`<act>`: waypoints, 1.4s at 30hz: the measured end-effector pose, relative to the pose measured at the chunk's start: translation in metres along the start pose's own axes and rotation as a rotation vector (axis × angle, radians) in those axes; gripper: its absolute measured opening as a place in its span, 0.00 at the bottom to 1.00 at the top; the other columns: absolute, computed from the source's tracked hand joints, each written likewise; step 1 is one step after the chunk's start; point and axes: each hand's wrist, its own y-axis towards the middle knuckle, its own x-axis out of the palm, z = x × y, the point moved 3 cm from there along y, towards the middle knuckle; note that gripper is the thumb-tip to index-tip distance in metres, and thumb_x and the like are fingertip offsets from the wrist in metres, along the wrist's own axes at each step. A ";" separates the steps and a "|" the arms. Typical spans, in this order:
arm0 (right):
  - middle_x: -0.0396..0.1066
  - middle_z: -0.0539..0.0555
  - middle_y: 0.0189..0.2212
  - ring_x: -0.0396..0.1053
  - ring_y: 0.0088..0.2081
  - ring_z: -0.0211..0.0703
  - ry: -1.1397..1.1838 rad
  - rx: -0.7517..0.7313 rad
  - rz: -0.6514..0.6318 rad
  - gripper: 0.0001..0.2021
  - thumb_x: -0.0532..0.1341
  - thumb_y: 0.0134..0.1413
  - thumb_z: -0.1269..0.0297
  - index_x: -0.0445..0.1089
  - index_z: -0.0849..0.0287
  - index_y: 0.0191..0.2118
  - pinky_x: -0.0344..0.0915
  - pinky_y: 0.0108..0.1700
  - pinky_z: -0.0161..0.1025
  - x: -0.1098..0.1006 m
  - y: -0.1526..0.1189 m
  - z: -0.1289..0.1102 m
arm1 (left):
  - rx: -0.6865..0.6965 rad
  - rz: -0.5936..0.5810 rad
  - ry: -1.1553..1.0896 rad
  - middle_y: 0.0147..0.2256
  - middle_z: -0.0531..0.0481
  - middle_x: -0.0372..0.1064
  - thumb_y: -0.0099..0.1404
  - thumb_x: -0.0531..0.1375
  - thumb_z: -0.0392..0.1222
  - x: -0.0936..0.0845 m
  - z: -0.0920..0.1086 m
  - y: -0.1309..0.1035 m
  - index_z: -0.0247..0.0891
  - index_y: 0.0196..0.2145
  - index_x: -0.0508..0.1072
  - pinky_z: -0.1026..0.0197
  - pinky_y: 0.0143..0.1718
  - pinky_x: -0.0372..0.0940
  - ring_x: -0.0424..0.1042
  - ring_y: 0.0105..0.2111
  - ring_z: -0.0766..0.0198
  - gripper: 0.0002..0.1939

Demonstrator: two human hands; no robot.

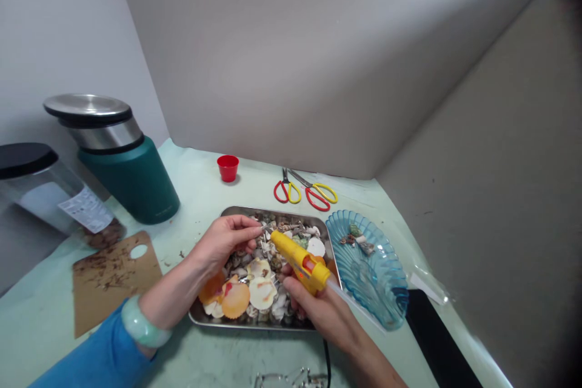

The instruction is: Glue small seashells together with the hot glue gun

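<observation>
1. The right hand [313,303] is wrapped around the yellow glue gun [291,250].
2. The gun is above the metal tray [254,327] full of shells [262,293].
3. The gun is long and slants: its tip points left and away from the person, and its back end points right and nearer.
4. The left hand [227,242] has its fingertips close together, just left of the tip. One cannot tell if they pinch something small.
5. A clear glue stick [357,306] pokes out the back.
</observation>
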 end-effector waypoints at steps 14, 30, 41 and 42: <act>0.69 0.52 0.29 0.62 0.23 0.35 -0.011 -0.012 0.027 0.18 0.60 0.53 0.51 0.70 0.61 0.43 0.61 0.24 0.33 0.000 -0.002 -0.002 | 0.024 -0.017 0.049 0.18 0.56 0.68 0.47 0.69 0.39 -0.002 -0.001 0.001 0.32 0.28 0.73 0.69 0.22 0.60 0.65 0.18 0.73 0.12; 0.71 0.53 0.32 0.68 0.31 0.42 -0.093 -0.090 0.009 0.15 0.60 0.54 0.54 0.71 0.60 0.41 0.65 0.32 0.36 -0.002 -0.002 -0.011 | 0.016 -0.007 0.074 0.17 0.55 0.68 0.48 0.68 0.39 0.000 0.001 -0.002 0.33 0.27 0.72 0.67 0.23 0.59 0.64 0.17 0.72 0.11; 0.71 0.54 0.31 0.66 0.26 0.39 -0.082 -0.068 0.022 0.18 0.60 0.54 0.51 0.71 0.61 0.43 0.63 0.28 0.35 -0.002 -0.002 -0.007 | 0.022 -0.020 0.087 0.18 0.56 0.68 0.48 0.68 0.40 0.000 -0.001 0.000 0.33 0.28 0.72 0.68 0.23 0.58 0.65 0.18 0.72 0.11; 0.70 0.53 0.30 0.65 0.26 0.38 -0.079 -0.066 0.028 0.18 0.59 0.54 0.51 0.71 0.61 0.43 0.63 0.28 0.35 -0.002 -0.002 -0.008 | 0.022 -0.024 0.091 0.18 0.56 0.68 0.48 0.68 0.40 -0.001 -0.001 0.000 0.33 0.28 0.72 0.68 0.23 0.58 0.65 0.18 0.72 0.11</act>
